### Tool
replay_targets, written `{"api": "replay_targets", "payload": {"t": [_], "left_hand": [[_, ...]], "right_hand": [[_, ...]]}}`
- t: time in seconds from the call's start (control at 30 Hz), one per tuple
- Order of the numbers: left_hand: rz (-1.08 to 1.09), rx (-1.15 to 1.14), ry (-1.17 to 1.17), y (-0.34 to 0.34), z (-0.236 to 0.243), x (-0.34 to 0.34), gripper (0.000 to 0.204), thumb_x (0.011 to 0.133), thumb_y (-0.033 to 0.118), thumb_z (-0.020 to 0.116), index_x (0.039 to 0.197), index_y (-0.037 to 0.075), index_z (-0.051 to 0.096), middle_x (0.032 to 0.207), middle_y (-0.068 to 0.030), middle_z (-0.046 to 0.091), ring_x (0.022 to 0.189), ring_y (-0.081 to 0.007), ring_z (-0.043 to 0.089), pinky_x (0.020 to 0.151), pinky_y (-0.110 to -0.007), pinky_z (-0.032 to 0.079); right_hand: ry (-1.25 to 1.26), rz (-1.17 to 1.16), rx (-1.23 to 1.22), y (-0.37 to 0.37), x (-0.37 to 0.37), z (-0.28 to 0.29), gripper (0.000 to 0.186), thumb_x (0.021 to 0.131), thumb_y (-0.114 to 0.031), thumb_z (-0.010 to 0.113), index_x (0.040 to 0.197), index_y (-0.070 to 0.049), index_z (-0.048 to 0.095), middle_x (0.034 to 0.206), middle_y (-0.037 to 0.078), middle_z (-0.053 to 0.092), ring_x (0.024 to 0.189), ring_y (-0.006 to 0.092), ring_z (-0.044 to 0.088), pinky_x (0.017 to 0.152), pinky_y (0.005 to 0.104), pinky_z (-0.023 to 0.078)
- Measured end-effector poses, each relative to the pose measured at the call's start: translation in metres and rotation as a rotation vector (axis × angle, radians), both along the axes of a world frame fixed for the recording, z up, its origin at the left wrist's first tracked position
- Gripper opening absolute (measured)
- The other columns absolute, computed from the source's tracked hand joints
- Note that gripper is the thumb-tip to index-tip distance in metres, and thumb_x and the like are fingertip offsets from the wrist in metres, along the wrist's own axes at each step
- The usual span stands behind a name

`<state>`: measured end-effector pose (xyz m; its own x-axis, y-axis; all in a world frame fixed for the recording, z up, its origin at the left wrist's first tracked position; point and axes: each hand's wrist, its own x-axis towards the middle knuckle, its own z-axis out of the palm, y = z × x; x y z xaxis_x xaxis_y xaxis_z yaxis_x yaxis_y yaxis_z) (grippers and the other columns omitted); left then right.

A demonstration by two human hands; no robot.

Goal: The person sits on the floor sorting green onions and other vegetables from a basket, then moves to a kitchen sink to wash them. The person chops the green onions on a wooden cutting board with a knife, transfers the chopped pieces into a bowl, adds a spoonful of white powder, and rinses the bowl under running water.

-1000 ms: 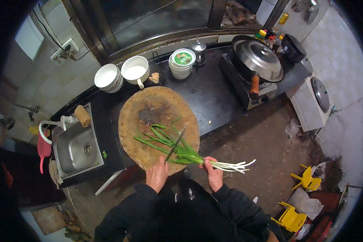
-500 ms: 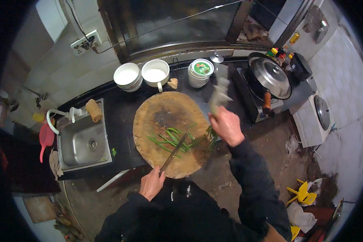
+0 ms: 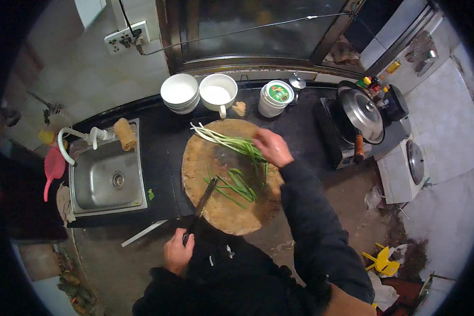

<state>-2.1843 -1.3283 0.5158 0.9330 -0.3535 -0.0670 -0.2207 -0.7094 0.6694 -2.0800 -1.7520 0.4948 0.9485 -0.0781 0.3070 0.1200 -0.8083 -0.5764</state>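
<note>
My left hand (image 3: 178,252) is closed round the dark handle of a knife (image 3: 204,199), below the near left rim of a round wooden chopping board (image 3: 199,162). The blade slants up over the board, its tip beside some loose green scallion leaves (image 3: 238,185). Across the far part of the board lies a bunch of scallions (image 3: 221,139), white ends toward the left. My right hand (image 3: 273,148) grips this bunch at its green part, over the board's far right side. Some of its leaves hang down below my fingers.
Left stands a steel sink (image 3: 105,181) with a pink ladle (image 3: 53,167) beside it. Behind the board are stacked white bowls (image 3: 179,94), a white mug (image 3: 218,92), a ginger piece (image 3: 239,108) and a lidded white tub (image 3: 275,98). A lidded wok (image 3: 359,113) sits on the right-hand stove.
My right hand has swung the scallion bunch from beyond the board's right side leftward and laid it across the board. My left hand has drawn the knife slightly left and nearer to me.
</note>
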Motion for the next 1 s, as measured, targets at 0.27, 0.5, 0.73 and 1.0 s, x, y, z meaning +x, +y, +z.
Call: {"api": "replay_targets", "payload": {"t": [0.27, 0.5, 0.73, 1.0], "left_hand": [[-0.14, -0.064, 0.068, -0.022, 0.0, 0.036, 0.024, 0.086, 0.021, 0.068, 0.1, 0.004, 0.058, 0.083, -0.0225, 0.066, 0.079, -0.043, 0.064, 0.066, -0.047, 0.05], [-0.136, -0.145, 0.073, -0.038, -0.002, 0.061, 0.024, 0.084, 0.019, 0.07, 0.098, 0.002, 0.059, 0.079, -0.0223, 0.066, 0.076, -0.0409, 0.065, 0.063, -0.044, 0.051], [-0.066, -0.181, 0.096, -0.027, -0.008, 0.063, 0.022, 0.082, 0.013, 0.071, 0.095, 0.0, 0.06, 0.074, -0.0159, 0.066, 0.067, -0.0247, 0.067, 0.061, -0.035, 0.05], [-0.074, -0.18, 0.093, -0.021, -0.015, 0.065, 0.024, 0.082, 0.016, 0.072, 0.097, 0.001, 0.061, 0.079, -0.019, 0.067, 0.073, -0.0323, 0.067, 0.064, -0.038, 0.051]], "right_hand": [[0.365, -0.303, -0.033, 0.059, -0.121, -0.036, 0.023, 0.087, -0.025, 0.057, 0.095, -0.006, 0.067, 0.086, 0.022, 0.066, 0.083, 0.0408, 0.062, 0.073, 0.0495, 0.05], [0.281, -0.468, -0.252, 0.122, -0.085, -0.038, 0.039, 0.082, -0.031, 0.068, 0.107, -0.003, 0.058, 0.1, 0.014, 0.058, 0.097, 0.0335, 0.054, 0.08, 0.0464, 0.045], [0.167, -0.314, -0.305, 0.148, -0.118, -0.033, 0.065, 0.072, -0.049, 0.073, 0.117, -0.006, 0.055, 0.106, 0.013, 0.056, 0.103, 0.0337, 0.052, 0.086, 0.0482, 0.038], [0.399, -0.247, -0.088, 0.126, -0.143, -0.04, 0.035, 0.074, -0.013, 0.068, 0.107, -0.007, 0.057, 0.096, 0.013, 0.056, 0.093, 0.0353, 0.055, 0.076, 0.0458, 0.042]]}}
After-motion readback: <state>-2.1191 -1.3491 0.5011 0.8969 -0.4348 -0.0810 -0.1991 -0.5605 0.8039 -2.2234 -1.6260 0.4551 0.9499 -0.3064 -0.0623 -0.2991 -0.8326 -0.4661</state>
